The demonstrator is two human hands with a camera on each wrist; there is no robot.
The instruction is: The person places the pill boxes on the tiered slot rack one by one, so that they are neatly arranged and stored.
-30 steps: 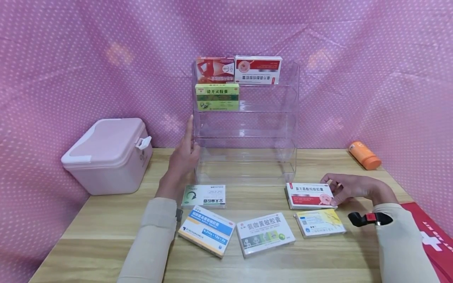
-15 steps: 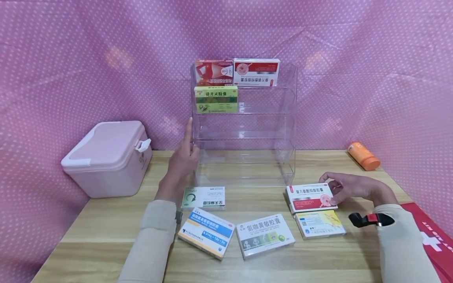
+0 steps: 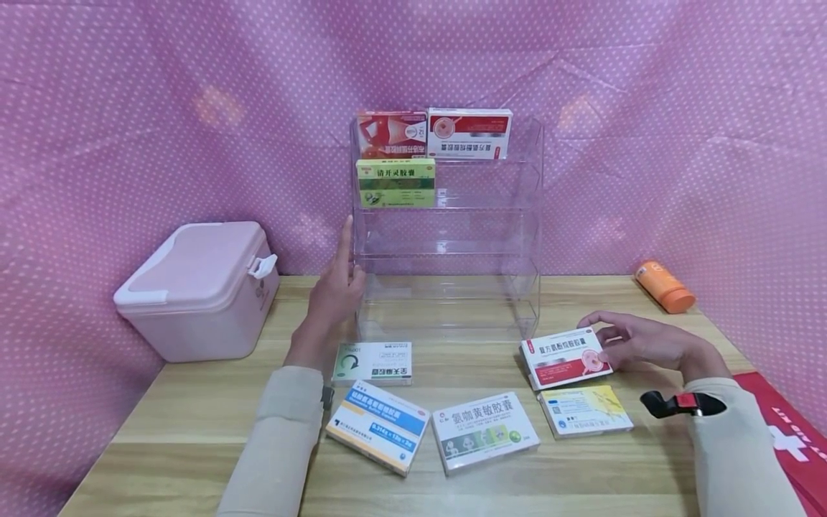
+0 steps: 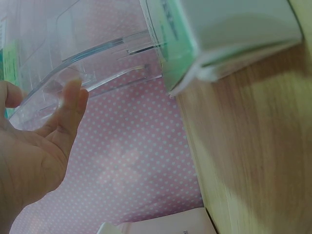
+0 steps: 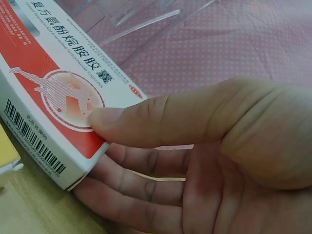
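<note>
My right hand (image 3: 646, 343) pinches the right end of a white-and-red medicine box (image 3: 565, 359). The right wrist view shows the thumb on the printed face of this box (image 5: 58, 87) and the other fingers beneath it. At the left side of a clear tiered display rack (image 3: 452, 251), my left hand (image 3: 336, 287) rests with its index finger pointing up along the edge. In the left wrist view its fingers (image 4: 73, 97) are at the rack's side panel. The top tier bears a red box (image 3: 392, 135) and another white-and-red box (image 3: 469, 134); a green box (image 3: 396, 184) stands one tier lower.
Before the rack lie a white-and-green box (image 3: 373, 363), a blue-and-white box (image 3: 377, 427), a grey-white box (image 3: 484, 433) and a yellow-and-white box (image 3: 586, 411). A pink lidded case (image 3: 194, 294) stands left, an orange bottle (image 3: 665, 287) back right, a red first-aid pouch (image 3: 785, 431) at right.
My right hand has raised the right end of the white-and-red box slightly, so it now sits tilted. The left hand keeps its place at the rack.
</note>
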